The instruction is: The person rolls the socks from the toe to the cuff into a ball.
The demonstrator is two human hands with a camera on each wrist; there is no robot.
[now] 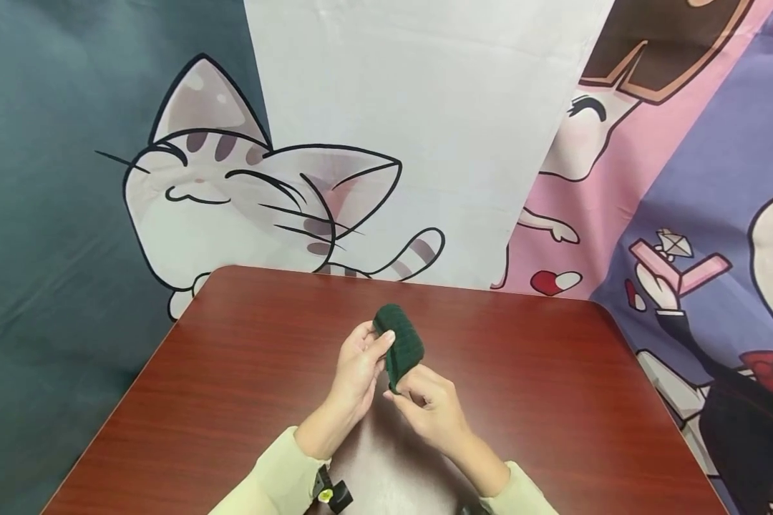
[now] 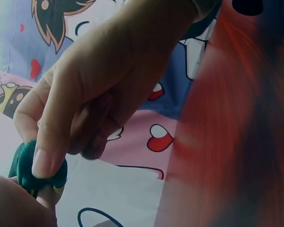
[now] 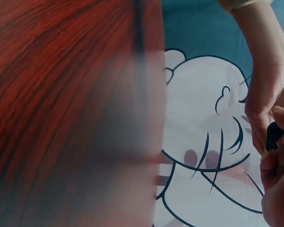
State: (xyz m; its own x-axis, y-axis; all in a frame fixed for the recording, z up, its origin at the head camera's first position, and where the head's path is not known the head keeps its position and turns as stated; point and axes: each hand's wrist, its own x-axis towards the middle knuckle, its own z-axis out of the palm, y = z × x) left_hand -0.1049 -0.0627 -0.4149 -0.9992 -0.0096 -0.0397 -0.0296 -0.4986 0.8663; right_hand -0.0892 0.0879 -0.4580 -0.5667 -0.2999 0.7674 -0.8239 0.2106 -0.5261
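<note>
Above the table, both hands meet at a folded, roll-shaped piece of dark green ribbed cloth (image 1: 404, 342). My left hand (image 1: 354, 368) holds its left side, thumb laid on the upper face. At the lower end my right hand (image 1: 434, 408) pinches the edge between thumb and fingers. In the left wrist view, the right hand (image 2: 90, 90) reaches down to the green cloth (image 2: 24, 166), where a small yellow spot shows. Only a dark bit of cloth (image 3: 274, 135) shows between the hands in the right wrist view. The cloth's underside is hidden.
The reddish-brown wooden table (image 1: 251, 357) spreads out beneath the hands. Behind it hangs a cartoon-printed backdrop (image 1: 425, 107) with a cat drawing. A small black device (image 1: 335, 495) is strapped at the left sleeve.
</note>
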